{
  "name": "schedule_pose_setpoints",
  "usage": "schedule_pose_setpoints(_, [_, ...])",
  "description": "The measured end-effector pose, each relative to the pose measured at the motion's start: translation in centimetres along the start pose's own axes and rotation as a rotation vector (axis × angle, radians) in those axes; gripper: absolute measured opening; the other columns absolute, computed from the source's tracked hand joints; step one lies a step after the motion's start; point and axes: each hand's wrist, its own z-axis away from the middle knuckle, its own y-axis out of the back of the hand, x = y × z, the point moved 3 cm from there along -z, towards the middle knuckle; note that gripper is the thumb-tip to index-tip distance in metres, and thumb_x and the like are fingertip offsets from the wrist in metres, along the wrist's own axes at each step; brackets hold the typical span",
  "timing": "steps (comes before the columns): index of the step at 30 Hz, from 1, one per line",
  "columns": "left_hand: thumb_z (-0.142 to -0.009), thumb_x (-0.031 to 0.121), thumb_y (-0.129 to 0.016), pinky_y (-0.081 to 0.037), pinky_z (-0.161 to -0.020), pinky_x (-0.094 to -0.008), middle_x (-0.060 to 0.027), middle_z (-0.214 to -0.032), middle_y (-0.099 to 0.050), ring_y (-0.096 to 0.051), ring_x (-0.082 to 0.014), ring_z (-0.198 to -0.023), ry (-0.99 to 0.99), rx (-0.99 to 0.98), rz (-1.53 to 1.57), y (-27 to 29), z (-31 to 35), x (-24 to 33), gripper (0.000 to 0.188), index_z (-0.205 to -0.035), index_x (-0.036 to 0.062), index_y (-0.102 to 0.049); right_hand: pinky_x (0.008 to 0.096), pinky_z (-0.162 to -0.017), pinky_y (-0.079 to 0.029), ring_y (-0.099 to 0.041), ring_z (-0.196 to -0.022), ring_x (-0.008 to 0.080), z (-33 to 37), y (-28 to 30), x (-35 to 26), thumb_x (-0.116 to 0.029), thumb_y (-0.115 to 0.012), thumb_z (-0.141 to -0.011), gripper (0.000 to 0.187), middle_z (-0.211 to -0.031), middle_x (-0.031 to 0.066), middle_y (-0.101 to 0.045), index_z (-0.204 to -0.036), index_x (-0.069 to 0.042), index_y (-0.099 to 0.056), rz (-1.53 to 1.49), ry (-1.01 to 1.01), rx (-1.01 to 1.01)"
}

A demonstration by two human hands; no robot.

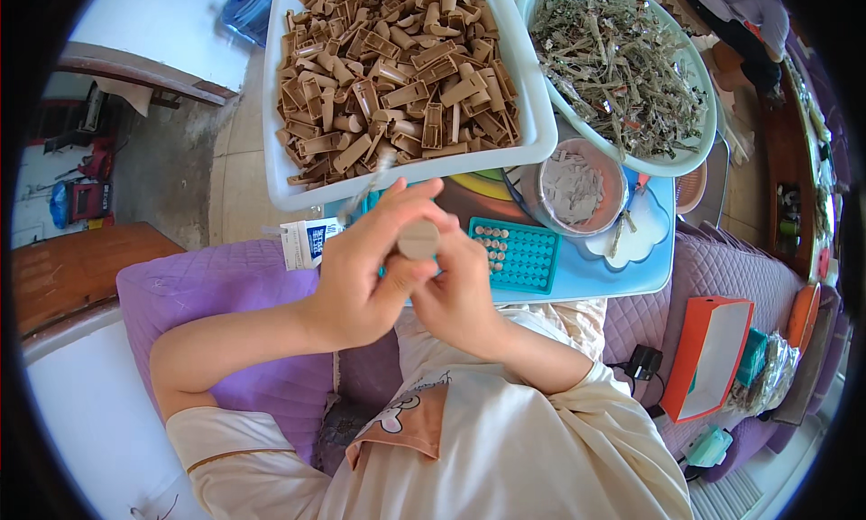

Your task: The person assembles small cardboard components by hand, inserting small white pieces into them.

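Observation:
A tan cylinder-like piece (419, 240) is held up in front of my chest, its round end facing me. My left hand (361, 266) wraps round it from the left, with the thumb under it. My right hand (462, 281) is closed against its right side, fingers partly hidden. Beyond my left fingers a thin, pale strip (374, 184) shows, blurred; I cannot tell whether it is attached to the piece. Just past my right hand, a teal grid tray (534, 266) holds several small round pieces (496, 240) in its left columns.
A white bin (547, 155) heaped with brown plastic shells (388, 78) stands ahead. At the far right is a pale green basin (711, 114) of shiny strips (622, 69). A pink tub (616, 200) of pale scraps, a white flower-shaped dish (645, 236) and a small packet (302, 243) lie nearer.

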Motion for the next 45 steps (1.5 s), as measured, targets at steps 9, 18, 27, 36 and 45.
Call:
schedule_pose_setpoints(9, [-0.083, 0.038, -0.048, -0.032, -0.093, -0.0469, -0.0098, -0.084, -0.055, -0.055, -0.0263, -0.087, -0.314, -0.126, -0.169, -0.9, -0.7, 0.8, 0.039, -0.095, 0.0008, -0.046, 0.0300, -0.055, -0.045, -0.055, -0.067, 0.0263, 0.7, -0.7, 0.1, 0.001, -0.055, -0.070, 0.017, -0.077, 0.0123, -0.052, -0.086, 0.001, -0.052, -0.064, 0.026, 0.030])
schedule_pose_setpoints(18, [-0.087, 0.031, -0.043, -0.043, -0.071, -0.0274, -0.0092, -0.095, -0.054, -0.054, -0.0161, -0.083, 0.114, -0.260, 0.225, -0.8, -0.7, -0.9, 0.037, -0.110, 0.0028, -0.043, 0.0292, -0.059, -0.041, -0.049, -0.066, 0.0207, 1.2, 0.8, 2.5, -0.014, -0.048, -0.084, 0.016, -0.077, 0.0114, -0.049, -0.086, 0.002, -0.046, -0.198, -0.194, -0.323])
schedule_pose_setpoints(27, [-0.087, 0.023, -0.045, -0.043, -0.075, -0.0246, -0.0055, -0.098, -0.052, -0.050, -0.0103, -0.086, 0.537, -0.441, 0.605, -2.1, 0.5, -2.5, 0.030, -0.112, 0.0066, -0.043, 0.0286, -0.063, -0.041, -0.049, -0.070, 0.0160, 1.9, 3.6, 3.5, -0.022, -0.045, -0.086, 0.022, -0.076, 0.0093, -0.051, -0.087, 0.000, -0.048, -0.355, -0.401, -0.750])
schedule_pose_setpoints(36, [-0.089, 0.032, -0.037, -0.049, -0.071, -0.0322, -0.0058, -0.113, -0.045, -0.052, -0.0184, -0.097, 0.871, -0.225, 0.745, -1.4, -0.1, -2.4, 0.033, -0.115, 0.0114, -0.039, 0.0344, -0.061, -0.045, -0.057, -0.066, 0.0251, -2.8, 15.8, 5.7, -0.004, -0.053, -0.072, 0.014, -0.073, 0.0128, -0.058, -0.084, -0.001, -0.058, 0.697, -0.345, -0.126])
schedule_pose_setpoints(45, [-0.090, 0.029, -0.036, -0.049, -0.069, -0.0287, -0.0051, -0.109, -0.048, -0.055, -0.0170, -0.091, 0.989, -0.317, 0.769, -1.9, 0.8, -2.8, 0.029, -0.112, 0.0108, -0.042, 0.0404, -0.065, -0.045, -0.055, -0.071, 0.0345, -3.7, 15.7, 10.8, -0.003, -0.052, -0.066, 0.016, -0.075, 0.0184, -0.058, -0.080, -0.002, -0.058, 1.269, -0.177, -0.164])
